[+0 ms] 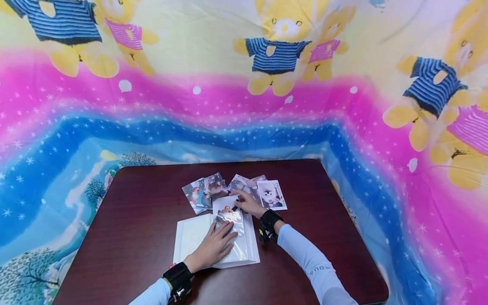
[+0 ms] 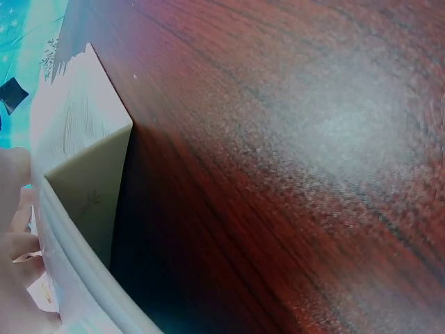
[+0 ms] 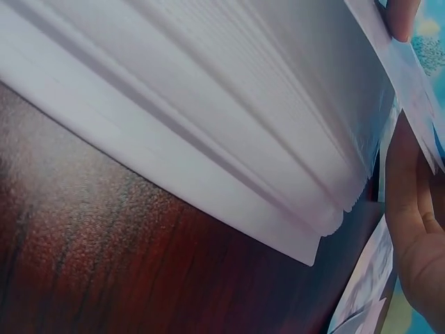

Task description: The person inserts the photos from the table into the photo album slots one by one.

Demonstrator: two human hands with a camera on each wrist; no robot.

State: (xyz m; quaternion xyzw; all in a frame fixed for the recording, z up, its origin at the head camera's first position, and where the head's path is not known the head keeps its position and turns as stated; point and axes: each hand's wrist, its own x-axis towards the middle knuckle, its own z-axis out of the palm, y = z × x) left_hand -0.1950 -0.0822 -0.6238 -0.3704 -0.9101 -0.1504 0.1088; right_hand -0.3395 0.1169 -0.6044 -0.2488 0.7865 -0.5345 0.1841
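Your left hand (image 1: 211, 249) lies flat, fingers straight, pressing the clear plastic pocket of the open white photo album (image 1: 192, 237) at 6 o'clock on the dark red wooden table (image 1: 145, 203). Your right hand (image 1: 249, 202) pinches a glossy printed photograph (image 1: 225, 205) at the pocket's mouth, its lower edge seemingly just inside. Loose photos (image 1: 206, 190) fan out at 12 o'clock. The print looks light, bendy and slick; grip its top edge, not its face.

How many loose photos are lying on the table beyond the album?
About 5: two left, two overlapping centre, one right. Another enters the album; more may hide.
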